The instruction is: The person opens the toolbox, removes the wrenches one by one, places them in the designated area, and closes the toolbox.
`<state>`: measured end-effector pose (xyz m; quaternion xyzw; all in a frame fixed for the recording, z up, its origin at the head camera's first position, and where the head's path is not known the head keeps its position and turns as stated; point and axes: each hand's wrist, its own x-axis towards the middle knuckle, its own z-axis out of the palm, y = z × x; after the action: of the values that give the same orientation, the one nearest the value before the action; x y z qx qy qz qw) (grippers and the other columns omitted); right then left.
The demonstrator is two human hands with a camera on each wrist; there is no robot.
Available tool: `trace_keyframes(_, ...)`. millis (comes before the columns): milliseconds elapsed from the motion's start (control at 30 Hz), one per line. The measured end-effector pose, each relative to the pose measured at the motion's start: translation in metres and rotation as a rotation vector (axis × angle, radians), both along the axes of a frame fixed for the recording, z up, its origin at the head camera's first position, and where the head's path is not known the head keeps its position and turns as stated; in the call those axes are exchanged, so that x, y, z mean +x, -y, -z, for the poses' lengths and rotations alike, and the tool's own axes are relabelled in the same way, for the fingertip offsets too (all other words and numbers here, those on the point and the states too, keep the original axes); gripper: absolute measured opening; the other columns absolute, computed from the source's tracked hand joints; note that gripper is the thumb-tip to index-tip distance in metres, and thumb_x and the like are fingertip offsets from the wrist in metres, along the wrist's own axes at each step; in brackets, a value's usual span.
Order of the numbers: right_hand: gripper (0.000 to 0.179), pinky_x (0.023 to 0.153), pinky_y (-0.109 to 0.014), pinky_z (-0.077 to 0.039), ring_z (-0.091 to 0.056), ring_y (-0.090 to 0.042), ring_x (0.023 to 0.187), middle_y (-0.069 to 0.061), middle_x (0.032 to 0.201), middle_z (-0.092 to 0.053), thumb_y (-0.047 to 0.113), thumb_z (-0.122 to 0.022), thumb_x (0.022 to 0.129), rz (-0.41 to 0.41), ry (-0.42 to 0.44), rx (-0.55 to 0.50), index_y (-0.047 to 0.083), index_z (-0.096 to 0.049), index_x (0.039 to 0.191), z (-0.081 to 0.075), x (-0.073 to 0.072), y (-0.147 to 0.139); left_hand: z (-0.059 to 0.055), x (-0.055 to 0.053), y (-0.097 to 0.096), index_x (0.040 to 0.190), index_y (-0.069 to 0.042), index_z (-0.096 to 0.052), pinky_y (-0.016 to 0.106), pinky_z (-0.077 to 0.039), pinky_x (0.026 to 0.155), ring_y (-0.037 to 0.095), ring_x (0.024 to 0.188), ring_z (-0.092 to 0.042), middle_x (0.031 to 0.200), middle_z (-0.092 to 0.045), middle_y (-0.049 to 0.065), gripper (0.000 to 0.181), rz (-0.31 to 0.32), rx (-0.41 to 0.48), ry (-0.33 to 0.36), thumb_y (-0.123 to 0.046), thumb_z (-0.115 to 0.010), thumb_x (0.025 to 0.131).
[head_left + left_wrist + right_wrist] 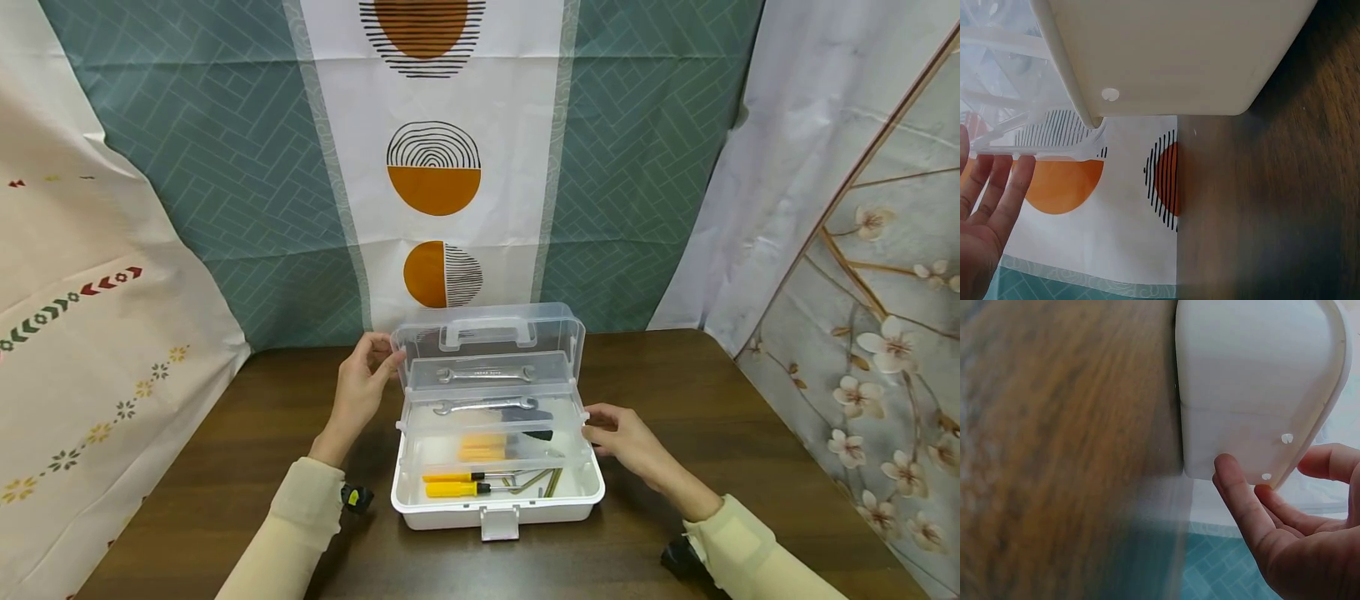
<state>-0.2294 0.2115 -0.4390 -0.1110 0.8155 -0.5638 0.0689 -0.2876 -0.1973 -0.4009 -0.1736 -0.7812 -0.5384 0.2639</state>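
Observation:
A white toolbox [442,519] stands on the table with its clear lid [561,342] raised at the back. My left hand [362,385] holds the lid's left edge between thumb and fingers; in the left wrist view the fingers lie along the lid's rim. At the back right corner, my right hand [628,446] grips the box, fingertips on the outer wall and thumb at the rim. Open-end wrenches [486,406] lie in the clear, stepped trays [420,454]. Below, toward the front, are yellow-handled screwdrivers [450,490] and hex keys [553,482]. More yellow handles show blurrily through the lower tray.
The dark wooden table [480,575] extends around the box. A patterned cloth [637,208] hangs behind the table's back edge, with other printed cloths at both sides. A white latch [499,523] hangs down at the box's front.

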Motion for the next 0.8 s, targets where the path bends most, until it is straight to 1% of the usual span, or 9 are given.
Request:
trace_keyframes(33,0.046,0.087,-0.046,-0.062,-0.066,-0.035,0.115,-0.028,0.131,-0.062,0.011,-0.065,0.101,0.001,0.0,-0.002,-0.013,-0.054,0.138,0.0,0.0,0.0,0.0,-0.001,0.0,0.115,0.002,-0.06,0.018,-0.058,0.067,0.009,0.081,-0.064,0.1,-0.065,0.016,0.025,0.002,0.001,0.006,-0.006,-0.074,0.095)
trace_keyframes(167,0.045,0.087,-0.045,-0.062,-0.067,-0.035,0.115,-0.028,0.132,-0.062,0.011,-0.065,0.101,0.0,-0.002,-0.006,-0.013,-0.055,0.138,0.0,0.0,0.0,-0.015,0.012,-0.007,0.116,0.007,-0.058,0.015,-0.057,0.068,0.025,0.084,-0.066,0.101,-0.065,0.022,0.025,-0.008,-0.013,0.046,-0.001,-0.071,0.096)
trace_keyframes(267,0.044,0.086,-0.044,-0.062,-0.067,-0.034,0.114,-0.028,0.132,-0.062,0.011,-0.065,0.101,0.0,-0.001,-0.007,-0.013,-0.055,0.137,0.0,0.0,0.0,-0.017,0.013,-0.01,0.117,0.011,-0.056,0.013,-0.055,0.068,0.034,0.086,-0.066,0.102,-0.064,0.027,0.025,-0.016,-0.025,0.059,0.005,-0.069,0.096)
trace_keyframes(400,0.043,0.086,-0.044,-0.062,-0.067,-0.034,0.113,-0.028,0.131,-0.062,0.011,-0.065,0.1,0.003,-0.002,-0.002,-0.013,-0.057,0.135,0.001,0.0,0.0,0.0,-0.003,-0.002,0.123,0.008,-0.058,0.014,-0.056,0.068,0.035,0.089,-0.066,0.106,-0.065,0.026,0.031,-0.014,-0.029,0.054,0.006,-0.07,0.095)
trace_keyframes(467,0.042,0.086,-0.045,-0.062,-0.067,-0.033,0.113,-0.027,0.131,-0.062,0.011,-0.065,0.1,0.008,-0.003,0.001,-0.013,-0.057,0.134,0.001,0.0,0.0,0.003,-0.007,0.0,0.126,0.005,-0.06,0.016,-0.057,0.069,0.035,0.09,-0.066,0.107,-0.066,0.025,0.034,-0.008,-0.034,0.057,0.005,-0.071,0.094)
trace_keyframes(600,0.041,0.085,-0.045,-0.062,-0.068,-0.034,0.112,-0.028,0.131,-0.062,0.01,-0.065,0.1,0.006,-0.008,-0.004,-0.012,-0.058,0.133,0.001,0.0,0.0,0.004,-0.01,0.001,0.128,0.002,-0.061,0.019,-0.058,0.071,0.03,0.091,-0.067,0.108,-0.068,0.021,0.036,0.0,-0.046,0.067,0.002,-0.072,0.094)
trace_keyframes(700,0.041,0.085,-0.044,-0.062,-0.067,-0.033,0.112,-0.028,0.131,-0.062,0.01,-0.065,0.101,0.001,-0.013,-0.006,-0.013,-0.058,0.134,0.002,0.0,0.0,0.004,-0.01,0.001,0.129,0.002,-0.06,0.016,-0.057,0.071,0.028,0.092,-0.067,0.108,-0.067,0.02,0.037,-0.003,-0.061,0.077,0.003,-0.072,0.094)
trace_keyframes(800,0.04,0.084,-0.043,-0.062,-0.067,-0.033,0.112,-0.027,0.13,-0.063,0.01,-0.065,0.101,0.001,-0.015,-0.006,-0.012,-0.058,0.133,0.002,0.0,0.0,0.003,-0.01,0.0,0.129,0.003,-0.059,0.016,-0.056,0.072,0.029,0.093,-0.067,0.107,-0.067,0.021,0.038,-0.008,-0.075,0.077,0.005,-0.071,0.094)
